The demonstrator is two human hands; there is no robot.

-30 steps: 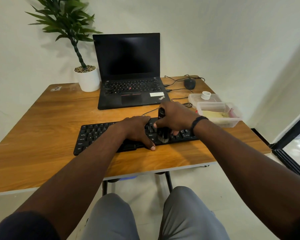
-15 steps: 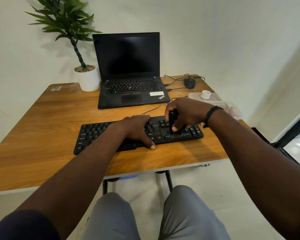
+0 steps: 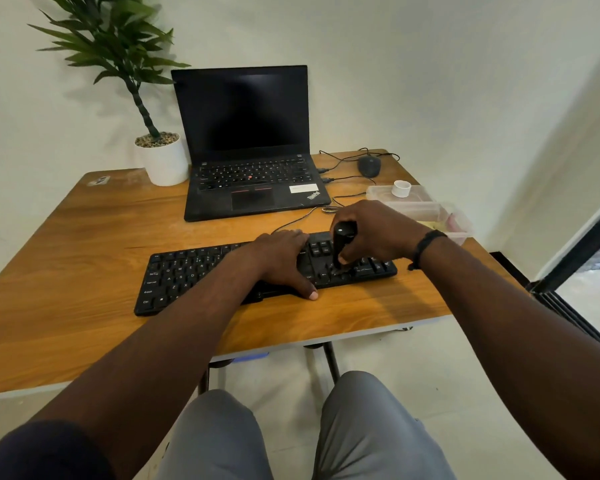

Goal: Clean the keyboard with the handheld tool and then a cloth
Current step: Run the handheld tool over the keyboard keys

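While the left hand (image 3: 284, 261) stays flat, pressing the keyboard (image 3: 187, 275) onto the table (image 3: 84, 237), the right hand (image 3: 374, 230) grips the handheld tool (image 3: 340, 244), now shifted rightward over the end keys. Brushing looks nearly finished; no cloth is clearly visible.

A black keyboard (image 3: 222, 275) lies near the front edge of the wooden table (image 3: 66, 244). The left hand (image 3: 281, 263) rests flat across its middle, thumb at the front rim. The right hand (image 3: 374, 233) grips a black handheld tool (image 3: 341, 242) upright, its lower end on the keys at the keyboard's right end. Behind stand an open laptop (image 3: 250, 147) and a potted plant (image 3: 153, 147) at the back edge. A mouse (image 3: 369, 166) and clear plastic containers (image 3: 426, 209) sit toward the right edge.
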